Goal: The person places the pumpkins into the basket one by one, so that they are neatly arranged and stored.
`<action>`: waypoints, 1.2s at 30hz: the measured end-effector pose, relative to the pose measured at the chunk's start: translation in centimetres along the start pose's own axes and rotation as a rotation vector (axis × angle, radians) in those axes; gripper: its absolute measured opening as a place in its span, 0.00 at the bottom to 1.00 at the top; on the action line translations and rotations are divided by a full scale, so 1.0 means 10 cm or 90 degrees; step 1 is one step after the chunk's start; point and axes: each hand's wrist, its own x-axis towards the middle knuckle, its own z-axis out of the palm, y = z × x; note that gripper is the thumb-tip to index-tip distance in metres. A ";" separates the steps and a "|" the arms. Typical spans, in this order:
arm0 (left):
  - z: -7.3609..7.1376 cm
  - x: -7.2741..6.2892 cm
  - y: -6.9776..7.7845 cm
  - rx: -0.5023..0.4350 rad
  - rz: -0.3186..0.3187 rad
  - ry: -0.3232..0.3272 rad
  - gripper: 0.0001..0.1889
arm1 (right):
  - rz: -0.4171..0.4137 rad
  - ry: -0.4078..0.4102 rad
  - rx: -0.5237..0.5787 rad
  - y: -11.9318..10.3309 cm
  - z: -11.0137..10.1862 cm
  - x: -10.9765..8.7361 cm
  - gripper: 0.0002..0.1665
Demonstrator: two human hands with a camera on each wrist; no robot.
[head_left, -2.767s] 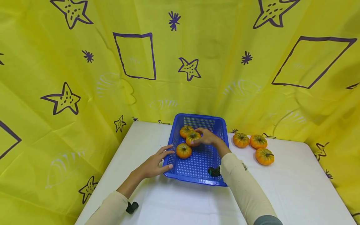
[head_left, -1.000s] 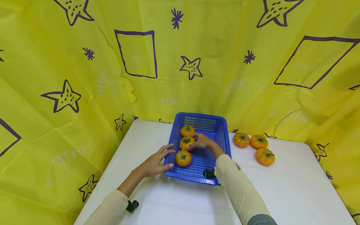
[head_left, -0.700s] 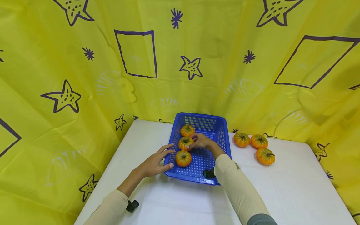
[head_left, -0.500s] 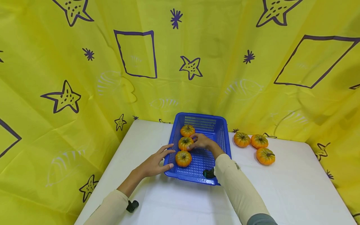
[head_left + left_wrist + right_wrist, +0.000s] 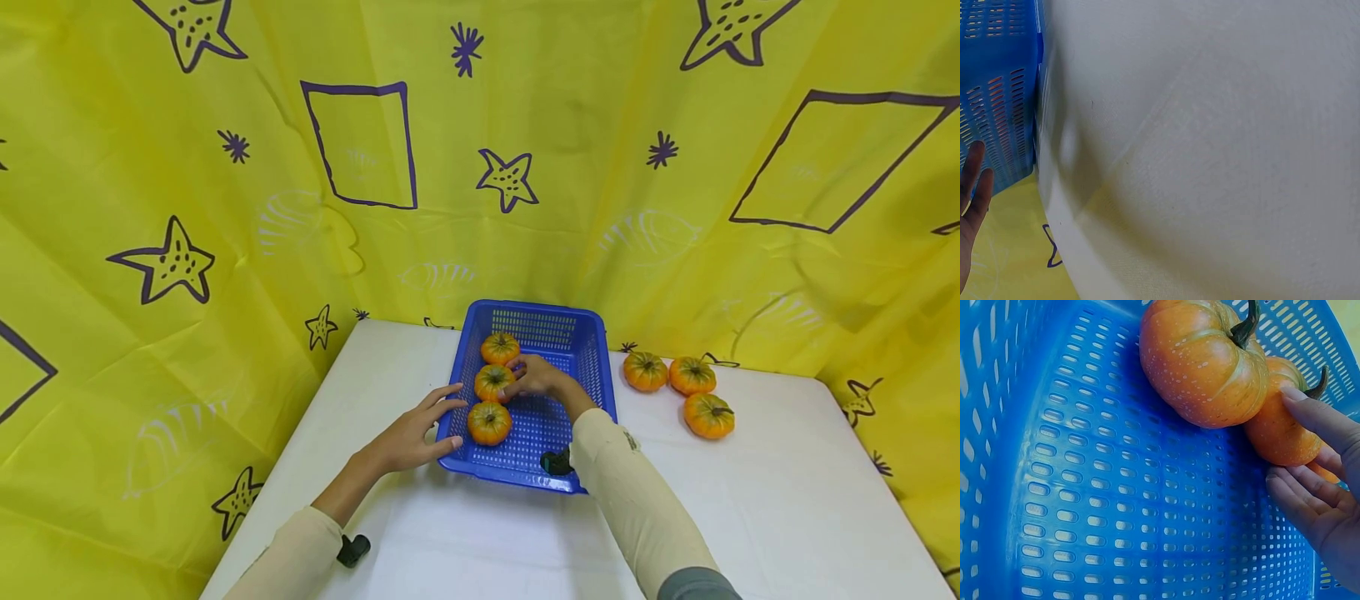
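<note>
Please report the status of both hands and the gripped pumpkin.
Right hand gripping middle pumpkin inside blue basket. Left hand at its left rim. No obstruction visible.

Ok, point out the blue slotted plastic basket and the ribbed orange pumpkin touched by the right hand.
Blue slotted plastic basket (image 5: 525, 437): head view, bare floor.
Ribbed orange pumpkin (image 5: 1279, 434): right wrist view, its side.

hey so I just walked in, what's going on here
A person is handling small orange pumpkins at a white table. Their right hand holds the middle pumpkin inside a blue basket, between a far pumpkin and a near pumpkin, the three lined up along the basket's left side. Their left hand is at that side's rim, fingers spread. Three more pumpkins sit on the table to the right of the basket.
</note>
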 end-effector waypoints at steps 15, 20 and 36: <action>0.01 0.02 0.00 0.007 0.005 -0.005 0.32 | -0.009 0.003 -0.050 -0.04 -0.04 -0.08 0.39; 0.01 0.02 -0.01 0.010 0.001 -0.006 0.32 | -0.023 0.007 -0.062 -0.04 -0.08 -0.08 0.38; 0.01 0.01 0.00 -0.001 -0.001 -0.002 0.31 | -0.091 0.025 -0.042 -0.13 -0.41 -0.32 0.41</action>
